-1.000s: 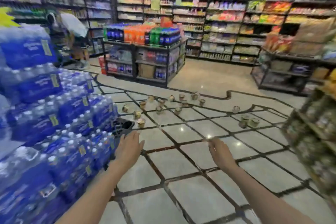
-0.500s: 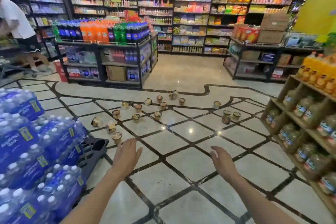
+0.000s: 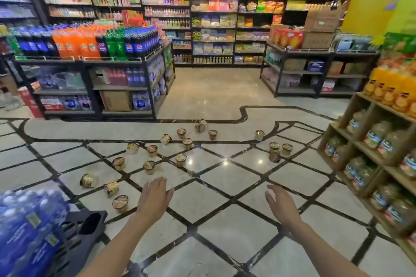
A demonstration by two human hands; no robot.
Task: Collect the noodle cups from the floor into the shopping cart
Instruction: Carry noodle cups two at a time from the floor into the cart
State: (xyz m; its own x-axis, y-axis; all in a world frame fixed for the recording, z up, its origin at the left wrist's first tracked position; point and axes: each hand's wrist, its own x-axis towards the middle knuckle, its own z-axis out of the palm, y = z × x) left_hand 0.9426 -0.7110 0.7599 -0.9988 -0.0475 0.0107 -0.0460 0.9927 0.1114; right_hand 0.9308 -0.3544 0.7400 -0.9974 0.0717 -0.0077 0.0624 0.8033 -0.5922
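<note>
Down at the far left, stacked packs of water bottles (image 3: 27, 227) in blue wrap fill the corner, and a dark plastic pallet (image 3: 78, 234) pokes out from under them. Just beyond the pallet, three noodle cups (image 3: 120, 203) sit closest to us: one upright right by the pallet's far corner, two more lying tipped a little farther back and left. Behind the pallet, well up the floor, stands a black soda rack (image 3: 90, 60) loaded with blue, orange and green bottles.

Now the left hand (image 3: 154, 198) — palm down, fingers straight and loosely spread, holding nothing, hovering above the pale tiled floor (image 3: 225, 227) just right of that nearest upright cup. No contact with any cup. Past the hand, the main scatter of cups runs away from the pallet in a loose diagonal band toward the dark curving line in the tiles, some upright, some on their sides.

Right hand (image 3: 281, 206) next, well right of the pallet, also over bare floor, fingers relaxed with a slight curl, gripping nothing. Farther off beyond it, a small cluster of three cups (image 3: 275, 149) sits together, another one alone behind them. At the far right edge, a wooden shelf (image 3: 364, 148) holds rows of jars, with orange bottles on top.
</note>
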